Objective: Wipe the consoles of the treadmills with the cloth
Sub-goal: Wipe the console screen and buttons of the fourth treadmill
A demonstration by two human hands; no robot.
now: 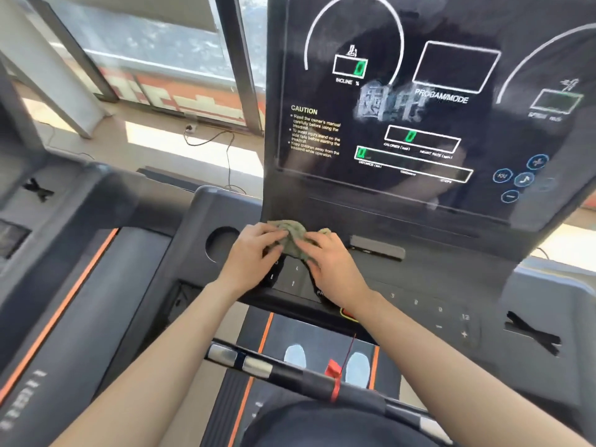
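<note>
Green cloth (pixel 292 238) is being bunched at the console (pixel 371 266).
It is being held by both hands, left (pixel 250 253) and right (pixel 329 262), each grip closed on it, just below the screen (pixel 419 101).

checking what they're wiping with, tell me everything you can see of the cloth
The cloth is a small, dull olive-grey rag that looks like soft woven fabric, bunched into a crumpled wad rather than spread flat. It sits at the lower left of the console, just below the display panel and right of the round cup recess. The left hand and right hand both grip it from either side, covering its lower part.
</note>
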